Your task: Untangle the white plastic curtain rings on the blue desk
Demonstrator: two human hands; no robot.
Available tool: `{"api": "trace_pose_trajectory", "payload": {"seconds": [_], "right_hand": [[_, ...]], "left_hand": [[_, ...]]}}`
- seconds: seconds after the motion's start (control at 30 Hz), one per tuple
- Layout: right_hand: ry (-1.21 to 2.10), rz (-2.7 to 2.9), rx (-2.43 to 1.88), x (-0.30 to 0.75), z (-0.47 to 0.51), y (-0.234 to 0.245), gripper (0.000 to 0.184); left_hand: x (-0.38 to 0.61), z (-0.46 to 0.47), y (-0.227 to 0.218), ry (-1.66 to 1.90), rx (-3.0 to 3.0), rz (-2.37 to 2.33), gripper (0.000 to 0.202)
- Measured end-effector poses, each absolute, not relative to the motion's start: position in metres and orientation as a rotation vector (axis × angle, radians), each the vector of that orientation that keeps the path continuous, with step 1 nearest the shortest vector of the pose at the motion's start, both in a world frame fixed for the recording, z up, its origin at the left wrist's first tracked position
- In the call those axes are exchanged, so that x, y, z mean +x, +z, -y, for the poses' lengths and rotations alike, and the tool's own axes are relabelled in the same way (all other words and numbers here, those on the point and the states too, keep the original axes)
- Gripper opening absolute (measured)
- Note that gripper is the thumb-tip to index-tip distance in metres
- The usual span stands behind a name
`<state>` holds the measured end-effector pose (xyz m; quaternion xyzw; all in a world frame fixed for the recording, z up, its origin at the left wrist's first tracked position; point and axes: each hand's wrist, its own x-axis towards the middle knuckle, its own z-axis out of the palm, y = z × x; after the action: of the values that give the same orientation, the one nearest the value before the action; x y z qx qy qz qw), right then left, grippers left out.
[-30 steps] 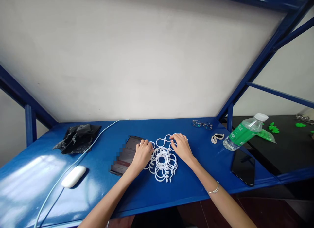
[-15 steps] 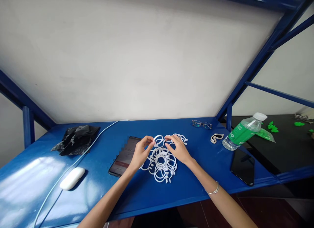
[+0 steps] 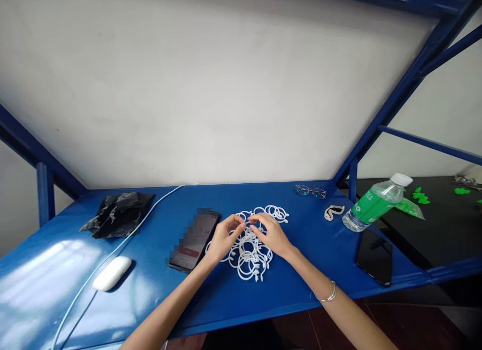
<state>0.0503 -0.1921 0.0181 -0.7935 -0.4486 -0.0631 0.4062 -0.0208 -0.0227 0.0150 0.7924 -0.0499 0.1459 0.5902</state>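
Note:
My left hand [image 3: 225, 235] is closed in a pinch on a thin white plastic ring [image 3: 243, 214], held above the blue tabletop. My right hand [image 3: 270, 233] faces it, thumb and fingertips curled in at the ring's right side; its grip is partly hidden by the fingers. Below and between both hands lies a tangled pile of white plastic rings [image 3: 247, 267], each with small knobs at a gap. Behind my right hand, a smaller group of similar rings [image 3: 278, 213] rests flat on the table.
A phone [image 3: 196, 242] lies left of the pile. Farther left are a white rounded case [image 3: 112, 273], a pale cable [image 3: 126, 238] and a black plastic bag [image 3: 116, 214]. On the right are glasses [image 3: 310, 192], a beige strap [image 3: 333, 212], a water bottle [image 3: 376, 203] and a dark phone [image 3: 374, 257].
My hands have come together at the ring, the right fingertips now closing at its side. The left hand has shifted slightly right and down.

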Motion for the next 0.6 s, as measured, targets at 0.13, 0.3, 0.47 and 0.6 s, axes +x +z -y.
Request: {"api": "trace_pose_trajectory", "payload": {"seconds": [0.13,0.3,0.47,0.6], "right_hand": [[-0.249,1.116,-2.067,0.055,0.195,0.021,0.019],[-0.194,1.190,-2.187,0.060,0.196,0.014,0.027],[-0.079,1.323,-2.204,0.058,0.194,0.009,0.030],[-0.049,1.358,-2.204,0.059,0.195,0.006,0.032]], "left_hand": [[-0.019,0.014,0.011,0.562,2.180,0.103,0.018],[-0.018,0.014,-0.001,0.576,2.604,0.171,0.027],[-0.020,0.019,-0.003,0.511,2.805,0.151,0.023],[-0.022,0.020,-0.001,0.559,2.902,0.126,0.022]]}}
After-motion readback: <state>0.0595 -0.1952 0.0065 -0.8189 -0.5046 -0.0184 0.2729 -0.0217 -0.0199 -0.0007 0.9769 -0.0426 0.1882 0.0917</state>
